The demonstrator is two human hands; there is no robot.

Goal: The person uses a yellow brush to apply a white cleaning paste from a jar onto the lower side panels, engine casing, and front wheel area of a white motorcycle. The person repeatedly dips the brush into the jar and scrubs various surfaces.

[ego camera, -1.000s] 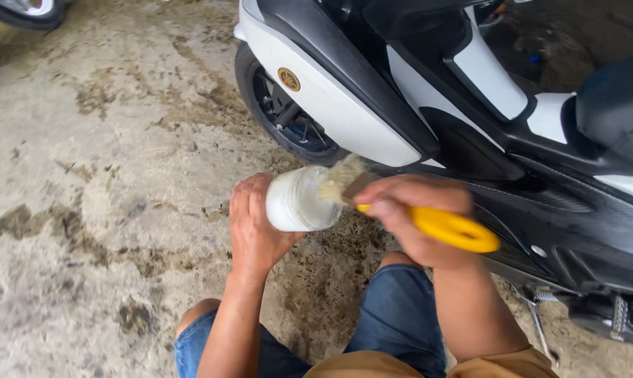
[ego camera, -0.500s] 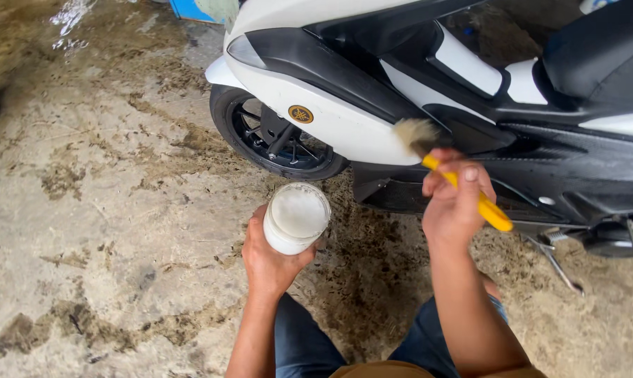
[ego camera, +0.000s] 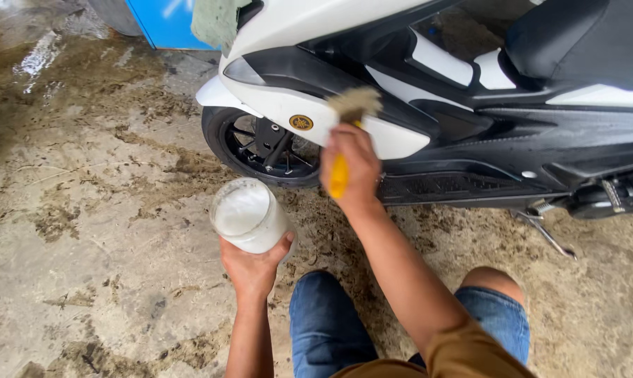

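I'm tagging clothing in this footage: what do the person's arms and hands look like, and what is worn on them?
Both hands are bare: the left hand and right hand show no gloves, rings or watch. The forearms are bare too. A brown short sleeve covers the right upper arm; any left sleeve is out of frame.

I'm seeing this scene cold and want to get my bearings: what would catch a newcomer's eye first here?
First the white and black scooter, parked across the top of the view on wet, muddy concrete. Next the right hand, which holds a yellow-handled brush with its bristles against the white front panel, above the front wheel. Below left, the left hand holds a white tub of pale liquid.
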